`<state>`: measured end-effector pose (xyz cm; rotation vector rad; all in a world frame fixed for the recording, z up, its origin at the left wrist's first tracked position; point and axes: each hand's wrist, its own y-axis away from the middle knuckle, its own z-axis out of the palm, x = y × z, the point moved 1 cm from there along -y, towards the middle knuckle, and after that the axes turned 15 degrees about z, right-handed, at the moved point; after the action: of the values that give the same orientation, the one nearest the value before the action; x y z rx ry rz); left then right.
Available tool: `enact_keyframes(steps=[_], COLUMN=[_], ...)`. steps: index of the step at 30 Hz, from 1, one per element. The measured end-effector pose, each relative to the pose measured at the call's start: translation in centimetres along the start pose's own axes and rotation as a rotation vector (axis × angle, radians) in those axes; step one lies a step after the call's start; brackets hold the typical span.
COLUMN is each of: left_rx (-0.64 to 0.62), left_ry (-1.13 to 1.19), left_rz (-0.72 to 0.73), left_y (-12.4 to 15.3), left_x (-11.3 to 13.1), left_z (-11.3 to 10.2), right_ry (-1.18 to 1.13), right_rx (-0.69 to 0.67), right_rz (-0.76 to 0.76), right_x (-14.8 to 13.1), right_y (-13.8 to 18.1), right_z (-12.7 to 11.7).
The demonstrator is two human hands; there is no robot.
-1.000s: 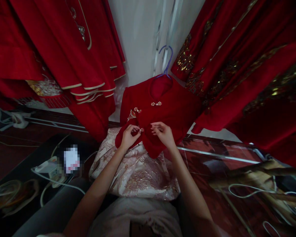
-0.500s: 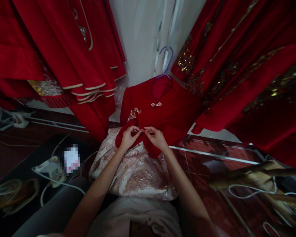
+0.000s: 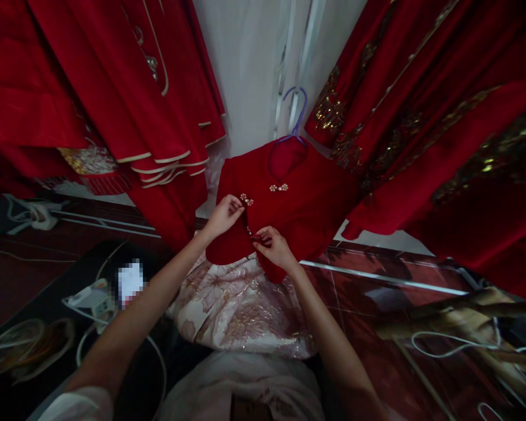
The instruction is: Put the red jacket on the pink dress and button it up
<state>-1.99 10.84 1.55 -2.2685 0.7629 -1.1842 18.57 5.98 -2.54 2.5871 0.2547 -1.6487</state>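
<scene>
A red jacket point(image 3: 300, 216) hangs on a purple hanger point(image 3: 297, 114), its lower part spread over pale, shiny floral fabric point(image 3: 254, 316) at my lap. Pearl-like flower fastenings run down its front: one fastening point(image 3: 279, 187) below the neckline, another point(image 3: 246, 199) further left. My left hand point(image 3: 226, 215) is beside that left one, fingertips drawn together; what they pinch, if anything, is too small to make out. Lower down, my right hand point(image 3: 275, 248) pinches the front edge at a third beaded fastening point(image 3: 249, 232), partly hidden by the fingers.
Red garments point(image 3: 127, 93) with pale trim hang at left, and red garments with gold sequins point(image 3: 403, 140) at right. A power strip point(image 3: 94, 301) with white cables lies on a dark surface at lower left. A metal rail point(image 3: 377, 276) runs low behind the jacket.
My left hand has left the lower fastening and moved up and left to beside the left flower fastening. My right hand stays at the lower one. The view has shifted slightly.
</scene>
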Motion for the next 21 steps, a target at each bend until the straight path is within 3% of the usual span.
enact_keyframes(steps=[4, 7, 15, 21], left_rx=[-0.206, -0.317, -0.411, -0.399], left_ry=[-0.301, -0.373, -0.476, -0.621], left_rz=[0.278, 0.387, 0.498, 0.569], left_y=[-3.2, -4.5, -4.9, -5.2], left_x=[0.4, 0.7, 1.5, 0.4], left_z=[-2.0, -2.4, -1.5, -0.4], right_ry=[-0.022, -0.039, -0.03, -0.02], right_rx=[-0.021, -0.041, -0.061, -0.063], right_rz=[-0.006, 0.002, 0.007, 0.006], right_x=[0.2, 0.5, 0.4, 0.2], right_y=[0.0, -0.2, -0.2, 0.0], right_z=[-0.1, -0.3, -0.5, -0.7])
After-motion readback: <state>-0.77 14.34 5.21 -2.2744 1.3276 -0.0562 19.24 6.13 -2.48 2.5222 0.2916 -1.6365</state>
